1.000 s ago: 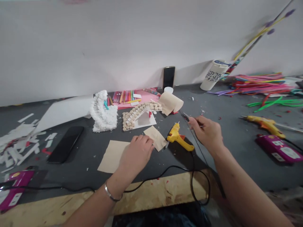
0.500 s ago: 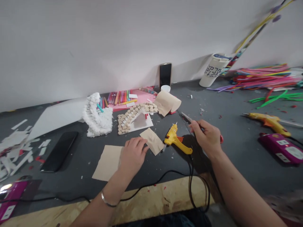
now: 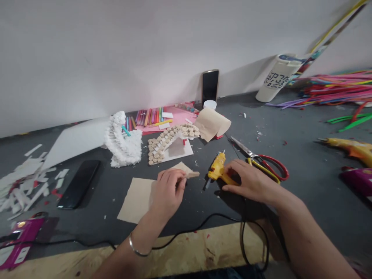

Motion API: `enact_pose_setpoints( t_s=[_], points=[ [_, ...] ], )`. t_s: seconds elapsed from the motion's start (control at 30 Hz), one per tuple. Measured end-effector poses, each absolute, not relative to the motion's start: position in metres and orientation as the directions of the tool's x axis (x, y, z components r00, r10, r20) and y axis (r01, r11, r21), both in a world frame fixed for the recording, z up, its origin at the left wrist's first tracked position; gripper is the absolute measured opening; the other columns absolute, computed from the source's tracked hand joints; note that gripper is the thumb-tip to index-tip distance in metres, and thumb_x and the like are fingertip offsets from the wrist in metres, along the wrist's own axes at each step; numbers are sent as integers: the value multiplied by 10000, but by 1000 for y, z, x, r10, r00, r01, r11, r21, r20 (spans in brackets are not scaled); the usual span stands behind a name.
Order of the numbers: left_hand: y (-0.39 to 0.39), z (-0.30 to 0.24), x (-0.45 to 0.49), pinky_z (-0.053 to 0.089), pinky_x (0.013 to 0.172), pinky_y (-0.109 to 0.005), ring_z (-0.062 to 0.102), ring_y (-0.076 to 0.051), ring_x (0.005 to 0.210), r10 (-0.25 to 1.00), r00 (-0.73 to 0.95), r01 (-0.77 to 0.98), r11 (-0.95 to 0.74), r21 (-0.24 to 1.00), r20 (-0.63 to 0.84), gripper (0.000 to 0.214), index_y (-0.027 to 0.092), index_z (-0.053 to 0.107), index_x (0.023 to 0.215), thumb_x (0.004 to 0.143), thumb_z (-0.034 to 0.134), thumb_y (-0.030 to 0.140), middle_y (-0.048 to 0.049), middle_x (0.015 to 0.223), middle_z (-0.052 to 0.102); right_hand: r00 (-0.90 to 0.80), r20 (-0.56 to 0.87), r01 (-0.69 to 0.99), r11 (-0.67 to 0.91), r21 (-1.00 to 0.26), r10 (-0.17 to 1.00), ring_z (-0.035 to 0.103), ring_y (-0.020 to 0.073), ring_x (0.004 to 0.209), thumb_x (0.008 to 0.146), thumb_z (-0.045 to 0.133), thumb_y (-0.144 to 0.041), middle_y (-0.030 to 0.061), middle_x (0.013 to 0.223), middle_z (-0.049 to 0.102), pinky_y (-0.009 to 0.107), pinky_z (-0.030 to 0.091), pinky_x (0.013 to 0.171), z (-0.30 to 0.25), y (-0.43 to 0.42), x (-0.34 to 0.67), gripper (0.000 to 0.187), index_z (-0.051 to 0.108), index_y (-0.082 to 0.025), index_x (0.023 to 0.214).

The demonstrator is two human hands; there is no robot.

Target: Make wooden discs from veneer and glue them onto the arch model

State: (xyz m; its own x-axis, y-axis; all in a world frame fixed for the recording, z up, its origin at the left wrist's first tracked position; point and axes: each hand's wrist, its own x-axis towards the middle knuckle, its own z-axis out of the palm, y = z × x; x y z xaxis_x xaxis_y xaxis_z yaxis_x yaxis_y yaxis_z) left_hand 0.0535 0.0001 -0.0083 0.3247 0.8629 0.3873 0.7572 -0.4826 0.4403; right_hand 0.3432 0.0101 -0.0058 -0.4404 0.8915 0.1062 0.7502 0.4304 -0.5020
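Observation:
My left hand point(image 3: 170, 190) pinches a small piece of tan paper point(image 3: 192, 174), its edge lifted and curled between thumb and fingers. A larger tan sheet point(image 3: 135, 199) lies flat, partly under that hand. My right hand point(image 3: 250, 180) has its thumb and fingers around the handle of a yellow hot glue gun point(image 3: 217, 166), which rests on the table with its nozzle pointing away. Red-and-yellow-handled scissors point(image 3: 252, 155) lie just beyond my right hand. Behind my left hand stands a small arched model point(image 3: 168, 141) covered in round beige discs on a white base.
A white textured model point(image 3: 123, 143) and a black phone point(image 3: 80, 184) are at the left, near white scraps point(image 3: 21, 190). Another phone point(image 3: 209, 87) leans on the wall beside a tumbler point(image 3: 276, 79). The glue gun's cord point(image 3: 203, 219) crosses the front. A second glue gun point(image 3: 351, 149) lies right.
My right hand has put the scissors down on the table and moved left onto the glue gun's handle. My left hand has picked up the small tan paper, which was lying flat.

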Motion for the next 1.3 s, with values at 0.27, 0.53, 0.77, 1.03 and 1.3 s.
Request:
enact_pose_setpoints(
  t_s=[0.27, 0.53, 0.77, 1.03, 1.3],
  points=[
    [-8, -18, 46, 475, 657, -278, 615, -163, 732, 888, 226, 765, -417, 491, 401, 194, 200, 579, 950, 949, 490, 372, -32, 809, 652, -291, 198, 864, 346, -366, 936, 613, 203, 779, 787, 579, -204, 46, 897, 627, 308, 460, 659, -25, 14, 356, 141, 523, -213, 917],
    [-10, 3, 57, 432, 608, -266, 607, -150, 666, 827, 453, 706, -561, 432, 334, 258, 203, 616, 806, 974, 438, 284, -13, 710, 654, -390, 365, 709, 529, -466, 845, 592, 283, 1101, 840, 650, -407, 111, 1177, 642, 455, 474, 937, 5, 6, 336, 417, 551, -219, 1199],
    [-25, 18, 62, 372, 602, -343, 555, -211, 689, 666, 703, 670, -738, 83, 252, 127, 201, 591, 823, 926, 516, 203, -29, 716, 623, -585, 410, 530, 712, -461, 700, 655, 199, 915, 914, 590, -289, 75, 1013, 711, 335, 517, 794, 28, -27, 276, 285, 588, -211, 1188],
    [-42, 40, 42, 417, 661, -318, 562, -172, 737, 707, 611, 666, -702, 252, 356, 186, 198, 592, 827, 959, 462, 209, -33, 766, 627, -517, 498, 570, 714, -407, 697, 621, 164, 788, 960, 501, -224, 36, 844, 714, 298, 470, 719, 38, -41, 278, 183, 672, -224, 893],
    [-62, -3, 24, 412, 683, -328, 531, -196, 796, 656, 627, 705, -708, 53, 420, 127, 174, 629, 898, 910, 515, 120, -61, 866, 633, -566, 417, 683, 688, -246, 711, 572, 187, 864, 950, 472, -149, 39, 949, 698, 340, 419, 781, 2, -57, 288, 242, 692, -247, 928]
  ],
)
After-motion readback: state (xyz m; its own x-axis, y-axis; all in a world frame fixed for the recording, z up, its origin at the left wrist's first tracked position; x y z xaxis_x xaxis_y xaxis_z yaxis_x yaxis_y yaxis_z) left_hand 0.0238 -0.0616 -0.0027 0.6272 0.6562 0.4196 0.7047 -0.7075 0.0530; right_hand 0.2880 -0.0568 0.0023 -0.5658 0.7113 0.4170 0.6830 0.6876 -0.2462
